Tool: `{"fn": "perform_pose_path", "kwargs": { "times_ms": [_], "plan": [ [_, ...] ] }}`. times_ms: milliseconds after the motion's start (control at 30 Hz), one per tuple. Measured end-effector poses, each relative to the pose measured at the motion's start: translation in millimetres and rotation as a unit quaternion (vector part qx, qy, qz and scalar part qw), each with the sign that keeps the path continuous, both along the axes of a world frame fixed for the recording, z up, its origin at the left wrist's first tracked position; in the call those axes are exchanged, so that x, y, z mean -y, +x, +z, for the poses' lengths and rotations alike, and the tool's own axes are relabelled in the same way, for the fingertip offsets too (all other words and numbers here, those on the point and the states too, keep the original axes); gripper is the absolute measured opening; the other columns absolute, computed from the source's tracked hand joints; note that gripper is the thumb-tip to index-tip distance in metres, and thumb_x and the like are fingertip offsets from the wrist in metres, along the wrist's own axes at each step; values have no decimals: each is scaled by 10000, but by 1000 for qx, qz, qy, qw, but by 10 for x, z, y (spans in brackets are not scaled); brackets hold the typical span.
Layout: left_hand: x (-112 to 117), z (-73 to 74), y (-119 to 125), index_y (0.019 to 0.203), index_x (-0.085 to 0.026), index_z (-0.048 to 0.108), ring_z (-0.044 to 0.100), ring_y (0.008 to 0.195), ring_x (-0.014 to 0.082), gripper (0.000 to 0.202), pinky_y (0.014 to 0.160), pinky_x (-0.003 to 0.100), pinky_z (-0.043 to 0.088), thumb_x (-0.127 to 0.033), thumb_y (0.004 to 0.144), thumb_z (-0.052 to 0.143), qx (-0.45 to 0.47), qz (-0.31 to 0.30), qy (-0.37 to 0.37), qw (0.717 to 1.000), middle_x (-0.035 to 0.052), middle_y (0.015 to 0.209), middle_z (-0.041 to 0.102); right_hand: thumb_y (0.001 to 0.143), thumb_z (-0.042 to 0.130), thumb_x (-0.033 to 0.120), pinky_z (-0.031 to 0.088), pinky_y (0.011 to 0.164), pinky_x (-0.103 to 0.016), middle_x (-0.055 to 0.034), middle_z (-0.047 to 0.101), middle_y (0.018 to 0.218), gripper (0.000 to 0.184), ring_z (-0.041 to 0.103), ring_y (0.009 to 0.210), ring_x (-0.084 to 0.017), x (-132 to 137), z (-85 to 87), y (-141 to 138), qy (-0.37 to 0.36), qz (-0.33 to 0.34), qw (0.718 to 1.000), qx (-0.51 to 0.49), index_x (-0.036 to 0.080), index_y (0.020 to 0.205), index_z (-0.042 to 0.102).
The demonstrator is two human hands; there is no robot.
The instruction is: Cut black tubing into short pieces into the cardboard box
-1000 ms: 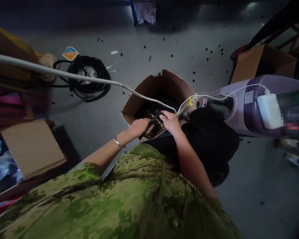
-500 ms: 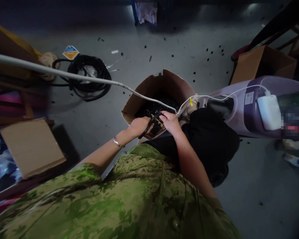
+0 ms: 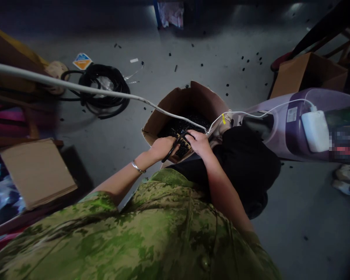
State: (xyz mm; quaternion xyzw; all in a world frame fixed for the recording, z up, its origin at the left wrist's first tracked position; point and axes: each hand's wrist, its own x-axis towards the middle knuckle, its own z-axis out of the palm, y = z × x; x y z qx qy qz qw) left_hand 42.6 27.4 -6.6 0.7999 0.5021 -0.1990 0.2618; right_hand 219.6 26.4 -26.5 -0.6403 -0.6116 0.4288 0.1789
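Observation:
My left hand (image 3: 161, 147) is closed around the black handles of a pair of scissors (image 3: 174, 144) over the near edge of an open cardboard box (image 3: 175, 104). The box holds a heap of small black pieces (image 3: 184, 124). My right hand (image 3: 199, 142) sits just right of the scissors, fingers curled on a small black piece that I cannot make out. A white cable (image 3: 105, 91) runs across from the left to a point just above my right hand. A silver bangle (image 3: 138, 167) is on my left wrist.
A coil of black cable (image 3: 102, 90) lies on the grey floor to the left. Flat cardboard (image 3: 37, 172) rests at the left, another cardboard box (image 3: 308, 72) at the right. A purple appliance with a white charger (image 3: 314, 130) stands beside my right knee. Black bits litter the floor.
Almost nothing differs. The scissors in my left hand have shifted slightly; a shoe at the far right edge has moved a little.

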Motion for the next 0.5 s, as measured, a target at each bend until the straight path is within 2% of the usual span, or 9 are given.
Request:
{"fn": "perform_pose_path", "kwargs": {
  "times_ms": [333,500],
  "plan": [
    [1,3,6,1193,-106,634,705,1066,279,385,902,333,551,-375,1021,418,2,1,5,1000,159,1192,705,954,579,198,480,1053,-308,-13,766,1159,287,684,1135,-185,-9,28,-6,-9,-4,1000,-4,236,1183,747],
    [0,16,11,1173,-95,647,707,1060,291,395,899,351,556,-370,1018,409,0,-1,4,1000,172,1167,712,960,569,200,478,1040,-294,-34,759,1183,307,683,1128,-183,-14,41,-8,-21,5,1000,1,214,1217,735]
  ]
}}
